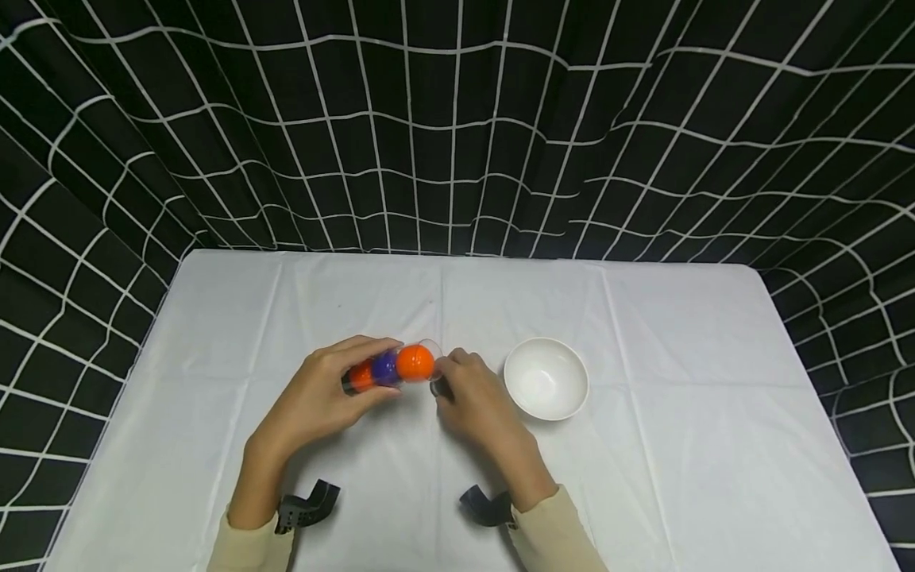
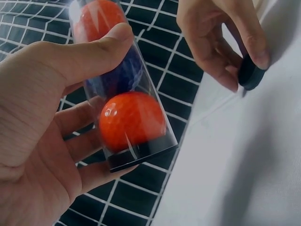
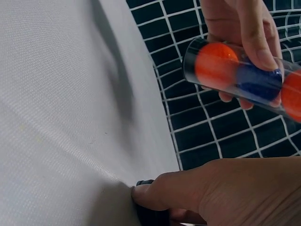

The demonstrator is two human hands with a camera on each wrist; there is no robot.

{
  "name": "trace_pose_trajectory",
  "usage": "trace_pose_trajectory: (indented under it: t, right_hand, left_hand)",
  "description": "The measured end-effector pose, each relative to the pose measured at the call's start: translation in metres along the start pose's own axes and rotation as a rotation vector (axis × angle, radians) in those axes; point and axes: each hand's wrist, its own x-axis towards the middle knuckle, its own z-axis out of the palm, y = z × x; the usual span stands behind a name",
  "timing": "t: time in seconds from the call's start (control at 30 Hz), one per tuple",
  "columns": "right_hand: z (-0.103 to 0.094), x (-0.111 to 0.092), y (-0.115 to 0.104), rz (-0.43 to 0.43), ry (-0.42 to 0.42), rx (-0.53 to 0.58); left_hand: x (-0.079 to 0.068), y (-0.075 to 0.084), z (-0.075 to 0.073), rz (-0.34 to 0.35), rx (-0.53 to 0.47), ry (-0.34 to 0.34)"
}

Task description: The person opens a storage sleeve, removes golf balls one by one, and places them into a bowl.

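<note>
Left grip curls round a clear tube of balls, left of the white bowl; right grip pinches a black piece, probably a cap. Judged step: uncapping. Next likely calls for controlled tipping.

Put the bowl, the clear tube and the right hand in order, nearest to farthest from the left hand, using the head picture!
From the left hand:
1. Clear tube: nearest, held in that hand's fingers.
2. Right hand: next, on the right of the tube.
3. White bowl: farthest, right of both hands.
</note>
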Motion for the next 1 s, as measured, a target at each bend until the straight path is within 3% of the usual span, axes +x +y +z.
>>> trace_pose_trajectory:
  t: [0.37,0.67,1.0]
  right_hand:
    - [0.004,-0.003,0.002,0.048,0.0,0.041]
    - [0.006,-0.004,0.003,0.035,-0.005,0.054]
    - [-0.014,-0.002,-0.009,-0.028,0.054,0.11]
  left_hand:
    - [-0.003,-0.001,-0.002,-0.003,0.012,0.012]
    - [-0.004,-0.001,-0.006,-0.008,0.017,0.023]
    - [-0.002,-0.003,-0.013,-0.033,0.034,0.031]
